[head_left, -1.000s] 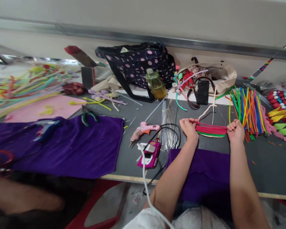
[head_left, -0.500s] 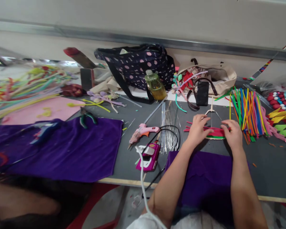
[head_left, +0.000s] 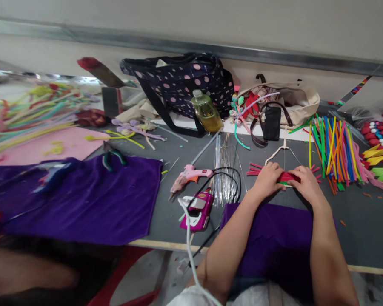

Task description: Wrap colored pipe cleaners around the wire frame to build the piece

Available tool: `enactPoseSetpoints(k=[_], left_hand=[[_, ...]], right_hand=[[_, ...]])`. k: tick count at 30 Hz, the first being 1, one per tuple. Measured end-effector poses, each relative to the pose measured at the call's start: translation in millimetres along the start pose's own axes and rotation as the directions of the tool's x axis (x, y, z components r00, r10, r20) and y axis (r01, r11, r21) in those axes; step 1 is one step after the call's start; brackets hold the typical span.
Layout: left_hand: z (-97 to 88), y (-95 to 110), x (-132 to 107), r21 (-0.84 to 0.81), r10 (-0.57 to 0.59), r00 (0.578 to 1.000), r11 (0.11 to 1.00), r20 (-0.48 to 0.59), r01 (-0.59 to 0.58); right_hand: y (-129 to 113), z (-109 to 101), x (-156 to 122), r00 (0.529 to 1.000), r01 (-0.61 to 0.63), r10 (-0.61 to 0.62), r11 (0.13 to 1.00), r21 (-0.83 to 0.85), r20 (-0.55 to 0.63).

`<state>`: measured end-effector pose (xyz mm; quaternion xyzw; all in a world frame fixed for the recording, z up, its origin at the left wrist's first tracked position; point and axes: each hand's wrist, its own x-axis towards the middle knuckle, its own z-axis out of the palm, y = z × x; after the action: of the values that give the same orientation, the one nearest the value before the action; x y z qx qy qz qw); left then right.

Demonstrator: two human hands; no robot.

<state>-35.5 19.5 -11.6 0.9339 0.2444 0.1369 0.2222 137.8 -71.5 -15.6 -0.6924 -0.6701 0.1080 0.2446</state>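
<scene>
My left hand (head_left: 270, 176) and my right hand (head_left: 304, 180) pinch a band of red and pink pipe cleaners (head_left: 286, 176) from both sides, thumbs towards each other. Loose pink ends stick out beyond both hands. Under the red, a strip of green and a pale lower edge show between my thumbs. Above the band rises a thin wire frame (head_left: 284, 147), partly wrapped in cream, with a short stem at its top. My fingers hide most of the band and how it is fixed to the frame.
To the right lie a bundle of coloured pipe cleaners (head_left: 338, 148) and finished woven pieces (head_left: 378, 140). A pink glue gun (head_left: 190, 176), a magenta device (head_left: 198, 212) with cables and silvery wires (head_left: 225, 170) are left of my arms. A co-worker's arm (head_left: 28, 267) is at lower left.
Both hands have moved inward and closed down on the red band. The cream-wrapped left side of the frame and the pink ends at the right now show. The view has shifted slightly.
</scene>
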Motion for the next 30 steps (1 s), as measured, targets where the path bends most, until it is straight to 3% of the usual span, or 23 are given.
enactPoseSetpoints(k=[3,9,15,24,30], left_hand=[[-0.7,-0.7,-0.4,-0.017,-0.004,1.0,1.0,-0.016,0.004],[-1.3,0.9,0.9,-0.047,0.043,0.998,0.998,-0.036,-0.045],[3.4,1.1,1.8,-0.017,0.047,0.999,0.999,-0.02,-0.047],[5.4,0.5,1.7,-0.015,0.0,1.0,1.0,-0.005,0.0],[5.8,1.1,0.9,-0.004,-0.006,1.0,1.0,-0.002,0.006]], right_hand=[[4.1,-4.2,-0.9,0.999,-0.008,0.01,0.999,0.05,-0.04],[30.3,-19.6,-8.5,0.954,-0.148,0.134,0.989,-0.031,-0.269],[35.7,-19.2,-10.6,0.97,-0.204,0.178,0.966,-0.157,-0.166],[26.0,-23.3,-8.9,0.947,-0.314,0.28,0.911,-0.266,-0.156],[20.2,-26.5,-9.5,0.926,-0.364,0.374,0.855,-0.369,-0.047]])
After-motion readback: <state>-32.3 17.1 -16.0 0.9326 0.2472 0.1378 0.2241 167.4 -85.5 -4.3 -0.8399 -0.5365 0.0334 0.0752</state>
